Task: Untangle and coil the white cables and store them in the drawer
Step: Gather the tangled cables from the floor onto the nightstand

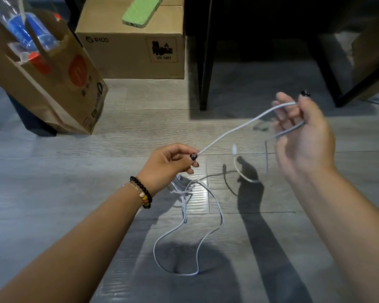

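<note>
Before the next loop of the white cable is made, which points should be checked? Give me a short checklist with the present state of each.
1. Left hand pinches the white cable: ok.
2. Right hand holds a loop of the cable across its fingers: ok.
3. Cable between the two hands runs free, without a knot: ok.
4. Rest of the cable below the left hand is untangled: not ok, strands cross in a tangle near the wrist.
5. Loose connector end hangs clear of the other strands: cannot tell.
6. Drawer is open and within reach: cannot tell, no drawer is in view.
</note>
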The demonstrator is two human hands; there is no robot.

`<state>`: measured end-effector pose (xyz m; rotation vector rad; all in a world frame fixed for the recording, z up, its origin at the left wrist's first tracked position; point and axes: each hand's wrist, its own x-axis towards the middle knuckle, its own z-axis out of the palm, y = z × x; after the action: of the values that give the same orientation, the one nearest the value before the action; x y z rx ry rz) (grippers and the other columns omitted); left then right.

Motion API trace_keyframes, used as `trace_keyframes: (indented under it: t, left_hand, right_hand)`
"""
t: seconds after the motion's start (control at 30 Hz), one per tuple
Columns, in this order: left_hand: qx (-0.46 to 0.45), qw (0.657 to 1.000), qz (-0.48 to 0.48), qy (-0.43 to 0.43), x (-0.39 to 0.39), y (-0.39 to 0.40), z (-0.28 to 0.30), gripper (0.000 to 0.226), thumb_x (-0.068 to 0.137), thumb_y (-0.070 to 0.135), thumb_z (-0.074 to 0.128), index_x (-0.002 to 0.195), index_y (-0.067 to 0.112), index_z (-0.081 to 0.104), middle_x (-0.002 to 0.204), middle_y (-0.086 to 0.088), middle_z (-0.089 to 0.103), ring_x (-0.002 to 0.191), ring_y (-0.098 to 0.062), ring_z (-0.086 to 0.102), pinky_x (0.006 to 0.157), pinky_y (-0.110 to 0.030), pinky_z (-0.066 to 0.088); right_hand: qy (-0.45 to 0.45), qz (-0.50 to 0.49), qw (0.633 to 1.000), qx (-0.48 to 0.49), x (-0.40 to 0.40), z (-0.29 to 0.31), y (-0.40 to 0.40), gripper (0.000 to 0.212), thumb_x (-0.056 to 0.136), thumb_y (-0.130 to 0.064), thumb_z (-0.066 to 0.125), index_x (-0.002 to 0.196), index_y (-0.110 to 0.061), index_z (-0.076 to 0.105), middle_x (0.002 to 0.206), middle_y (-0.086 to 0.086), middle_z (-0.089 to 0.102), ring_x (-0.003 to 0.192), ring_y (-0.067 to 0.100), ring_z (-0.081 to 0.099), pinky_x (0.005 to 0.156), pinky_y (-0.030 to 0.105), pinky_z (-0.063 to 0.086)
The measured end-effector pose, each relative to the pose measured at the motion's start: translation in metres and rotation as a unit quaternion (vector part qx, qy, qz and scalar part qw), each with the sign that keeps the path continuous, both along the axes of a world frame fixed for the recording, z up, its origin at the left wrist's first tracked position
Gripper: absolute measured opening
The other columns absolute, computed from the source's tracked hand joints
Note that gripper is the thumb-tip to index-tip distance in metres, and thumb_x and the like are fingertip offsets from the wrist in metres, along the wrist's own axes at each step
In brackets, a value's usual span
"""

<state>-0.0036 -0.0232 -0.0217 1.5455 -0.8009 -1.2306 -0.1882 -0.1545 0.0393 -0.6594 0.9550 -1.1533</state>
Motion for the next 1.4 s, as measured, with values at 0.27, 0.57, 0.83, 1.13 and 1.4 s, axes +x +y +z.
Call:
trace_keyframes:
  t: [0.27,0.57,0.83,1.13,1.4]
  left_hand:
    - [-0.076,0.997,0.02,-0.021,-0.034,-0.012,0.009,0.012,0.087,-0.001,0.061,0.082,0.008,0.067,0.062,0.006,0.067,0.053,-0.003,0.058,0.055,-0.014,0.047]
    - [-0.184,0.981,0.06,-0.001,-0.028,-0.029,0.033,0.02,0.088,0.015,0.062,0.077,0.027,0.073,0.063,0.008,0.063,0.054,-0.007,0.05,0.053,-0.019,0.043]
    - [-0.124,0.979,-0.096,-0.129,-0.024,-0.018,0.014,0.025,0.086,0.037,0.065,0.088,0.013,0.069,0.07,0.001,0.071,0.064,-0.014,0.069,0.063,-0.029,0.056]
    - [0.028,0.877,-0.169,-0.448,0.0,0.027,-0.046,0.072,0.086,0.065,0.015,0.074,0.015,0.066,0.049,0.006,0.051,0.05,-0.013,0.05,0.052,-0.029,0.039]
    - [0.096,0.935,0.118,-0.321,0.016,0.033,-0.057,0.05,0.096,0.036,0.052,0.065,-0.001,0.063,0.043,0.007,0.046,0.042,-0.008,0.037,0.046,-0.024,0.031]
  right_hand:
    - [-0.042,0.11,0.993,-0.011,0.009,0.011,0.018,0.035,0.1,-0.034,0.041,0.095,-0.014,0.069,0.101,0.003,0.07,0.108,0.016,0.066,0.096,0.039,0.048]
    - [0.536,0.251,0.646,-0.482,-0.001,0.015,0.012,0.035,0.1,-0.035,0.043,0.074,-0.014,0.056,0.091,-0.008,0.029,0.082,-0.007,0.049,0.07,0.03,0.053]
    - [0.515,0.212,0.731,-0.393,-0.018,-0.004,0.013,0.043,0.087,-0.039,0.066,0.064,-0.003,0.061,0.092,-0.001,0.04,0.081,0.013,0.048,0.069,0.023,0.041]
    - [0.174,0.004,0.98,-0.096,-0.022,0.008,-0.005,0.021,0.088,-0.001,0.058,0.067,0.001,0.062,0.07,0.005,0.068,0.08,0.025,0.074,0.073,0.034,0.059]
    - [0.173,-0.006,0.982,-0.076,-0.03,0.004,-0.006,0.037,0.081,-0.016,0.067,0.05,-0.017,0.047,0.05,0.0,0.039,0.044,0.014,0.035,0.048,0.026,0.032]
